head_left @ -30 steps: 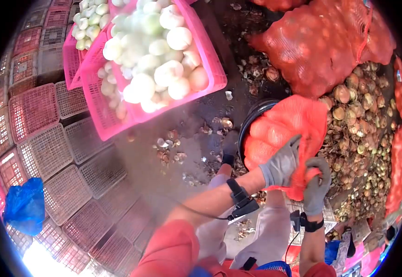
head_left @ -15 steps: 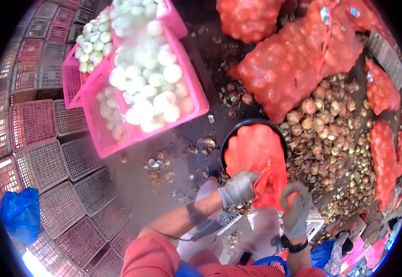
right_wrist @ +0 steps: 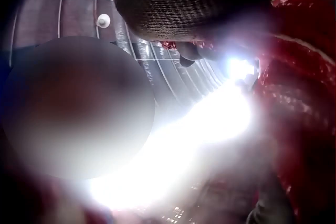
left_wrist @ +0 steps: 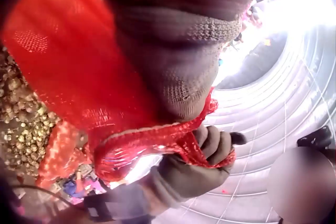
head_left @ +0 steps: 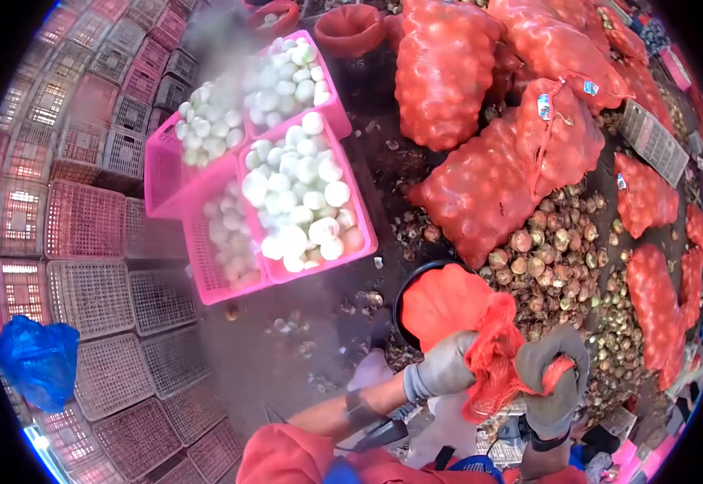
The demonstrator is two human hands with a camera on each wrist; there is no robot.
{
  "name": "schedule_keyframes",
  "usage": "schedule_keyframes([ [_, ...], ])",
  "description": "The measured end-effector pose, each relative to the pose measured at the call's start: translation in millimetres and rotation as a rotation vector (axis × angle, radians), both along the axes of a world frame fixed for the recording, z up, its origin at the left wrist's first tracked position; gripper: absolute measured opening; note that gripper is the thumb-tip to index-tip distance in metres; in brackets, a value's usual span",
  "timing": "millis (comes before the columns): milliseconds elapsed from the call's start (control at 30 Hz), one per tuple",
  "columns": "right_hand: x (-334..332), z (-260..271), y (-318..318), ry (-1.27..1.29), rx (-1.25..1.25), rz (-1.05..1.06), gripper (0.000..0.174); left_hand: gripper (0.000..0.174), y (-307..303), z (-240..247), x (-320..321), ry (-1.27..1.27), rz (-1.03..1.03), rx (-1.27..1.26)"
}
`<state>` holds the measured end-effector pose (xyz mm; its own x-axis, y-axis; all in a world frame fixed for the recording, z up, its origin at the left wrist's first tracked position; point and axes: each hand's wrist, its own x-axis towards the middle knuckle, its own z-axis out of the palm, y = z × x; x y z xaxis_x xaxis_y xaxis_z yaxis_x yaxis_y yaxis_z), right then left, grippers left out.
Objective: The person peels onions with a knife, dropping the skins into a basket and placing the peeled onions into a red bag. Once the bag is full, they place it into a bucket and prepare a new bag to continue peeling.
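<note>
A red mesh bag (head_left: 442, 300) sits bulging in a round black tub (head_left: 400, 310), its loose top drawn up toward the person. Grey knitted gloves cover both hands. My left hand (head_left: 446, 367) grips the gathered mesh on one side. The right hand (head_left: 559, 377) holds the opposite edge of the bag's mouth, fingers curled round it. In the left wrist view, the left glove (left_wrist: 176, 61) looms close at the top, and the right glove (left_wrist: 202, 163) clasps a strip of red mesh below it. Glare washes out much of the right wrist view, where the right glove (right_wrist: 194, 6) is dark.
Pink crates (head_left: 367, 252) of peeled white onions stand ahead on the left. Loose unpeeled onions (head_left: 557, 258) cover the floor at right, near full red sacks (head_left: 480, 189). Stacked plastic crates (head_left: 89, 298) line the left, with a blue plastic bag (head_left: 35, 359) on them.
Both hands have risen closer to the head camera, pulling the bag's top up with them. The head view has shifted, bringing more sacks and crates into sight.
</note>
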<state>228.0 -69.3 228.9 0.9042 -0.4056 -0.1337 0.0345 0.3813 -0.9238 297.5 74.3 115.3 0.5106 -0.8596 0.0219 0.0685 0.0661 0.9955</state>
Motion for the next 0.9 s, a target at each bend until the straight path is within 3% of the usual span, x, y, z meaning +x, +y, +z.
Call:
schedule_keyframes([
  [67,15.2,-8.0,5.5,-0.020,-0.143,-0.147,0.024,0.022,-0.2,-31.7,-2.0,-0.037,0.059,0.192],
  [100,11.3,-21.3,1.7,-0.062,-0.056,-0.073,0.022,0.024,0.2,-43.0,-0.6,-0.104,0.056,0.312],
  [133,15.6,-31.2,-1.2,-0.089,-0.036,-0.054,0.022,0.027,-4.9,-68.0,-14.7,-0.049,0.151,0.194],
  [167,25.7,-39.9,-6.6,-0.044,-0.606,-0.015,0.032,0.032,-9.9,-93.2,-28.8,-0.004,0.236,0.070],
  [233,30.8,-50.7,-20.5,0.029,-1.152,0.094,0.070,0.042,-13.8,-87.5,-14.9,0.267,0.332,-0.088],
  [267,29.3,-57.3,-22.1,0.013,-1.144,0.071,0.070,0.048,-15.9,-84.3,-7.3,0.394,0.384,-0.175],
  [333,18.8,-85.3,-17.5,0.114,-0.431,0.288,0.084,0.047,-10.8,-51.2,17.2,0.758,0.456,-0.146],
  [400,12.1,-117.6,-8.7,0.124,-0.218,0.342,0.075,0.045,-7.8,-74.0,8.9,1.031,0.469,-0.289],
  [433,10.9,-131.8,-4.4,0.118,-0.169,0.338,0.071,0.045,-3.6,-83.8,8.8,0.699,0.158,-0.104],
  [500,8.5,-157.0,5.6,0.101,-0.074,0.272,0.063,0.047,-15.7,-22.5,37.3,-0.257,-0.295,0.407],
  [533,9.1,-169.3,9.4,0.094,-0.021,0.221,0.059,0.047,-13.9,-21.7,36.5,-0.252,-0.320,0.410],
  [600,4.1,-185.9,10.4,0.075,0.079,0.116,0.052,0.058,-20.0,-26.9,35.5,-0.542,-0.003,0.219],
  [667,-5.6,-198.8,3.6,0.066,0.169,0.007,0.045,0.072,-28.7,-30.8,43.1,-0.145,-0.014,0.210],
  [733,-23.0,-210.4,-12.9,0.129,0.189,-0.109,0.040,0.081,-24.9,-28.3,56.7,0.196,0.284,0.178],
  [800,-51.3,-242.4,-25.1,0.404,-0.013,-0.255,0.043,0.083,-10.3,-57.9,55.9,-0.252,0.275,0.478],
  [833,-69.3,-268.9,-18.4,0.425,-0.384,-0.214,0.045,0.081,-7.8,-71.9,47.7,-0.444,0.170,0.581],
  [867,-87.5,-296.0,-11.8,0.464,-0.761,-0.222,0.047,0.081,-4.5,-97.8,37.7,-0.437,0.148,0.578],
  [900,-83.2,-288.1,-1.2,0.306,-1.282,-0.072,0.053,0.078,-4.8,-127.7,29.0,-0.897,0.013,0.672],
])
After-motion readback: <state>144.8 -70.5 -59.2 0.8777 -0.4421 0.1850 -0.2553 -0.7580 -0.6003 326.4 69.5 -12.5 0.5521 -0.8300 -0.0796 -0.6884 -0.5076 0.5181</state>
